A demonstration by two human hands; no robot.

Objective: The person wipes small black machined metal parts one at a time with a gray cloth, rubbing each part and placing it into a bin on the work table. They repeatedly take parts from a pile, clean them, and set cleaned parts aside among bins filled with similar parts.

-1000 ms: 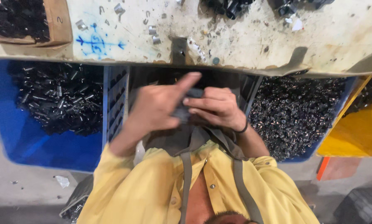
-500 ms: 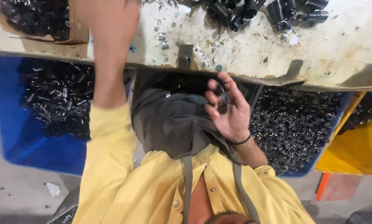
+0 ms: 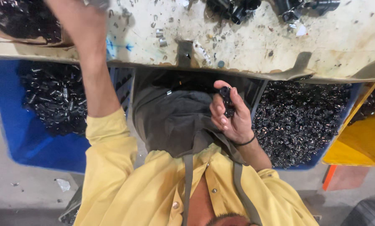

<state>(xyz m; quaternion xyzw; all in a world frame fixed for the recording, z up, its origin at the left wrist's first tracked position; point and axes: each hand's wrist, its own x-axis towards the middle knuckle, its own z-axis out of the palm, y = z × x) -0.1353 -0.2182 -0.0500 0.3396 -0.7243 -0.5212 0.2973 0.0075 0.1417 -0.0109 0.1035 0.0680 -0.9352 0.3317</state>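
While the left hand point(image 3: 80, 25) reaches tableward, the right hand's point(image 3: 231, 115) grip pinches small dark parts point(image 3: 226, 100) (fingers curled).

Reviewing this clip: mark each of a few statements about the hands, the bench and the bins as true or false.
1. The right hand holds a small dark part over the grey apron. True.
2. The left hand rests in the lap. False: it reaches up over the workbench.
3. The blue bin at the left arm's side holds dark metal parts. True.
4. The sleeves are red. False: the shirt is yellow.
5. A yellow bin lies at the far right. True.
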